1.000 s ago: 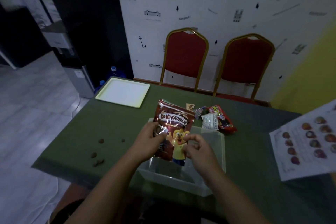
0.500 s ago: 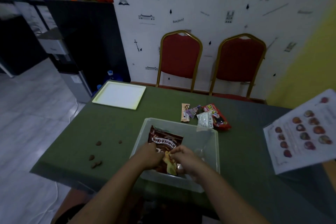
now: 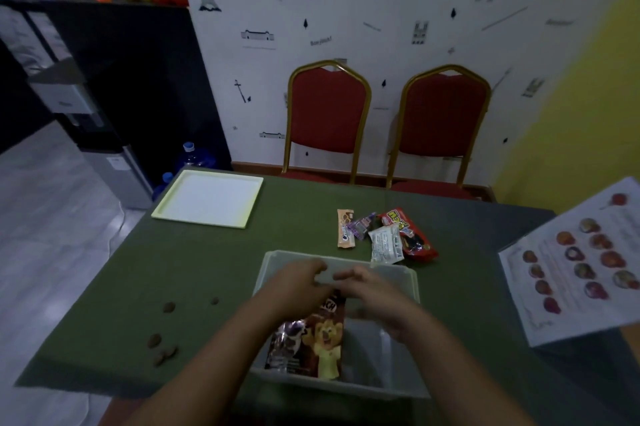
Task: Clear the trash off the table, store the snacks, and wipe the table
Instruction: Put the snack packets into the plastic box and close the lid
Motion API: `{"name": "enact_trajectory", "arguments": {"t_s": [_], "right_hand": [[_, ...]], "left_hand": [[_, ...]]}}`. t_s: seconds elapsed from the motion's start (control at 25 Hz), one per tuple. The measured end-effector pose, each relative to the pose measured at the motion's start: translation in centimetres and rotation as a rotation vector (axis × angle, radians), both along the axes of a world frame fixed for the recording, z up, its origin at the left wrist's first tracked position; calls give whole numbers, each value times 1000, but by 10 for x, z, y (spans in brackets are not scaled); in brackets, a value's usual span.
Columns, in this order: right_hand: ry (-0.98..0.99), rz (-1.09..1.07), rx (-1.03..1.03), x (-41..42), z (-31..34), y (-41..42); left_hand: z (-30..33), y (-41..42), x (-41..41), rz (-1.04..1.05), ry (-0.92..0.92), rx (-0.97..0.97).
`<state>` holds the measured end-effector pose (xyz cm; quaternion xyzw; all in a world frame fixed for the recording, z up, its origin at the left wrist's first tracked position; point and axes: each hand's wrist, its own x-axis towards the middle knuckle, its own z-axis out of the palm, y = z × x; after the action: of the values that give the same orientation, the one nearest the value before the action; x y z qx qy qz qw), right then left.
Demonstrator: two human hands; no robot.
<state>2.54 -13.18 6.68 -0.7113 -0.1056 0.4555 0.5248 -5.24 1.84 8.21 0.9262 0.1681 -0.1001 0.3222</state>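
The snack-storing step is in hand. The Koko Krunch cereal pouch lies flat inside the clear plastic bin, which sits on the green tabletop at its near edge. Your left hand and right hand hover above the far half of the bin, fingertips close together; each grip is loosely curled and has hold of nothing, and neither hand appears to touch the pouch. Four small packets lie clustered just beyond the far rim of the bin: an orange biscuit packet, a purple candy wrapper, a white sachet and a red snack packet. The next move likely calls for a reach over the far rim to that cluster; judge each item as snack or trash before lifting it. Brown crumbs lie scattered on the left of the tabletop and await wiping. A pale tray rests at the far left corner.
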Motion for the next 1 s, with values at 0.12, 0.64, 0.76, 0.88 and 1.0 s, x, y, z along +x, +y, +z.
{"name": "enact_trajectory", "arguments": {"t_s": [0.12,0.64,0.76,0.88,1.0], "right_hand": [[-106,-153,84,45,23,-2],[-275,-706,-244,160,-31,-12],[-438,-703,-452,170,-60,-17],[-511,-540,-618,177,-88,-23],[-557,-349,-693,183,-106,-23]], "left_hand": [[25,13,39,36,-179,-48],[-64,41,207,71,174,-143],[-95,44,220,3,248,-11],[-120,45,232,-58,280,171],[-136,44,235,-43,234,258]]}}
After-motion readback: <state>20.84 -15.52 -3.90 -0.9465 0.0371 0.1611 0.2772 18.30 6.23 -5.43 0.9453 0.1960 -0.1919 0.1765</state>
